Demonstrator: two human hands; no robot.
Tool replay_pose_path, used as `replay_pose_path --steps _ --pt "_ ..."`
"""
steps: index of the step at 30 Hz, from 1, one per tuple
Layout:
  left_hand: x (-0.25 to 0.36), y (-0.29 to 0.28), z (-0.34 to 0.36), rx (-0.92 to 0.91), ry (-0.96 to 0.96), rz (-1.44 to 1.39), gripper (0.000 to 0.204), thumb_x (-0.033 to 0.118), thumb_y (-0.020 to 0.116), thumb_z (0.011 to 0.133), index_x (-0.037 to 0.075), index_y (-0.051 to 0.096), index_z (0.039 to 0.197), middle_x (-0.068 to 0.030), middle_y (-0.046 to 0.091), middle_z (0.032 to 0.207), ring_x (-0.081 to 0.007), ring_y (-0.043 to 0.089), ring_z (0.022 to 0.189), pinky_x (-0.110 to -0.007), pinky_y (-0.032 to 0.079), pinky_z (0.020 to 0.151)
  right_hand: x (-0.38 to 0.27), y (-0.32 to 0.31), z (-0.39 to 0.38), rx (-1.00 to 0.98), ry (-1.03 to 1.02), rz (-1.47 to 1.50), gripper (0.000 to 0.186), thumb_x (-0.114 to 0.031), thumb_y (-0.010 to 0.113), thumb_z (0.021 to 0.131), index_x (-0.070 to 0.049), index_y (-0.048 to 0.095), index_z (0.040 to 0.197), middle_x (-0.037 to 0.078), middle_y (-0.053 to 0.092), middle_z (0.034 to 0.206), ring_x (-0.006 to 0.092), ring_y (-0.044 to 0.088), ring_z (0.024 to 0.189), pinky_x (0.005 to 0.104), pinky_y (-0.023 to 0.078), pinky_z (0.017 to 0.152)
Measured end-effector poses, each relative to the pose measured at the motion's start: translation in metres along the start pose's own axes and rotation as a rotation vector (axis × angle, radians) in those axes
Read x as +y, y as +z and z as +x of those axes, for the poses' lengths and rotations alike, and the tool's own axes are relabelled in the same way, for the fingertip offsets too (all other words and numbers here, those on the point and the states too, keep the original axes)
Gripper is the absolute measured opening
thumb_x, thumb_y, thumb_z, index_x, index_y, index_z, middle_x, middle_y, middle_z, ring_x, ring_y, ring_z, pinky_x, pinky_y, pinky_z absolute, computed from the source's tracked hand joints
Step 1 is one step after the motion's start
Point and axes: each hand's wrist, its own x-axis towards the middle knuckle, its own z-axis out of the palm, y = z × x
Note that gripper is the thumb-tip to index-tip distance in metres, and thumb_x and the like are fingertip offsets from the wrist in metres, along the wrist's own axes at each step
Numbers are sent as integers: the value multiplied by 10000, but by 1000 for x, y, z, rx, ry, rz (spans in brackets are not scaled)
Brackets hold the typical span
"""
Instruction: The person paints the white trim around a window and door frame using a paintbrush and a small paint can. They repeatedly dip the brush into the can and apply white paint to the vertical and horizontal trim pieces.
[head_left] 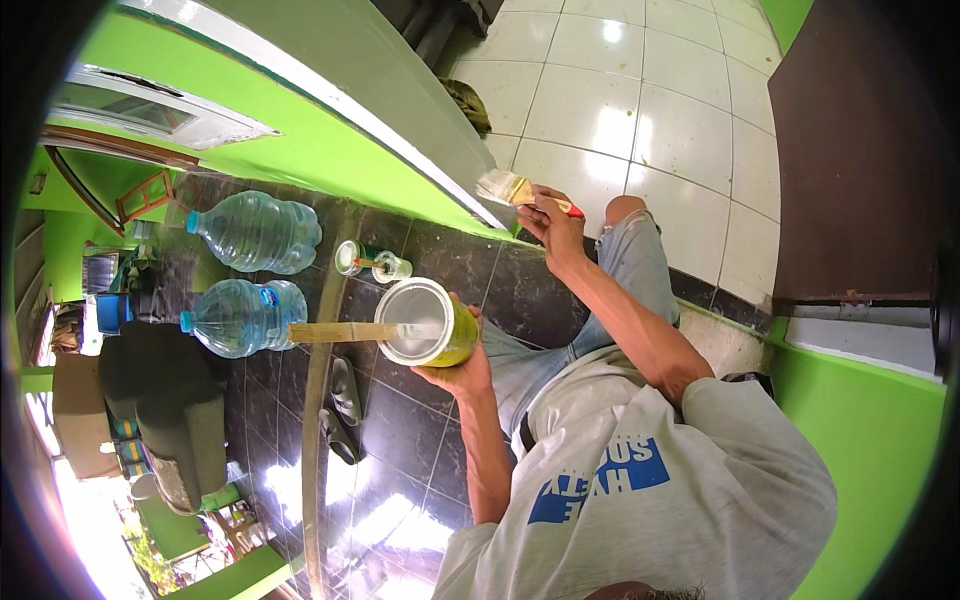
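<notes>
My left hand grips a yellow paint can with white paint inside and a flat wooden stick jutting out over its rim. Above and right of the can, my right hand holds a paintbrush with white-coated bristles and a red-tipped wooden handle. The bristles are beside the grey and white edge above a green wall; whether they touch it is unclear. Two smaller containers stand on the dark tiles beside the can, one with a small stick lying across it.
Two large blue plastic bottles are on the dark tiled floor at left, with dark sandals and a dark padded seat. Pale tiles lie beyond my knee. A brown door and green wall are at right.
</notes>
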Motion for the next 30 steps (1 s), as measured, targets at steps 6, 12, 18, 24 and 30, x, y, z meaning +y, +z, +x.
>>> replay_pose_path --steps 6,12,18,24,30 --pt "-3 2 3 -1 26 73 932 603 829 716 206 500 1493 -108 541 1484 -389 464 1399 -600 370 1103 -48 74 -35 -141 -222 -182 239 -155 703 961 -29 700 1163 117 727 1086 196 727 959 333 625 837" --pt "0 -9 6 -39 2 53 934 658 793 737 255 471 1515 -82 530 1499 -365 462 1410 -585 360 1089 -117 145 -71 -455 -403 97 240 -124 709 934 -6 704 1143 135 718 1080 236 740 944 381 630 854" --pt "0 10 8 -28 -18 29 930 603 809 740 140 507 1489 -126 547 1470 -372 458 1386 -574 370 1110 -69 77 -19 -405 -154 135 307 -154 643 975 -14 631 1249 175 666 1228 288 701 1077 445 570 985" --pt "8 0 17 -30 -64 40 877 614 758 805 194 473 1520 -144 527 1498 -386 459 1410 -615 362 1097 5 -26 24 -84 8 -51 316 -132 646 961 -9 626 1252 154 695 1151 258 728 1009 370 613 878" --pt "10 -5 22 -19 -83 114 929 549 769 802 91 433 1537 -191 447 1551 -380 410 1442 -578 363 1142 41 -77 34 207 -48 -189 308 -155 702 934 -50 693 1224 118 724 1132 218 741 957 330 611 801"
